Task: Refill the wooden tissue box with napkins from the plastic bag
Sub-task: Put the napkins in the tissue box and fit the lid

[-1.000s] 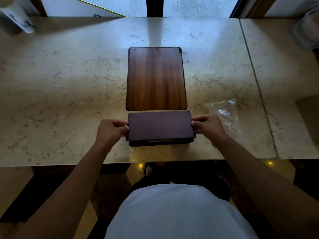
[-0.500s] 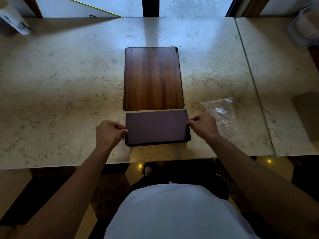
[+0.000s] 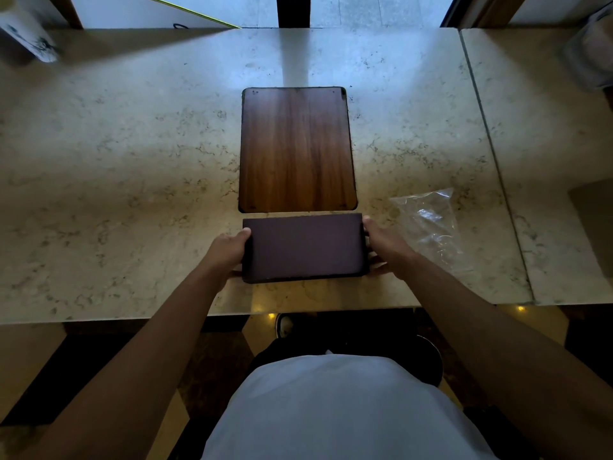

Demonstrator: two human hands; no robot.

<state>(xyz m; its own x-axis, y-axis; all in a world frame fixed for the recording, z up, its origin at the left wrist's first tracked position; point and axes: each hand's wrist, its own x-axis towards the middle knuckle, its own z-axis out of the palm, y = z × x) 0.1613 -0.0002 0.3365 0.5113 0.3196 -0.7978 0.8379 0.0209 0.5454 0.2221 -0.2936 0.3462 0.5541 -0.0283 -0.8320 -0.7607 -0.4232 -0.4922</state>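
A dark wooden tissue box (image 3: pixel 303 248) lies near the front edge of the marble table (image 3: pixel 132 180), showing a plain flat face with no slot visible. My left hand (image 3: pixel 229 252) grips its left end and my right hand (image 3: pixel 384 249) grips its right end, with fingers reaching under the box. A crumpled clear plastic bag (image 3: pixel 429 224) lies flat on the table just right of my right hand; no napkins show in it.
A brown wooden board (image 3: pixel 297 149) lies flat directly behind the box, nearly touching it. A white patterned object (image 3: pixel 28 36) stands at the far left corner. A seam (image 3: pixel 497 167) divides the table from a second slab on the right.
The box's front side with the slot, visible a second ago, has turned out of sight. My hands have shifted from pinching the top corners to gripping the ends lower down.
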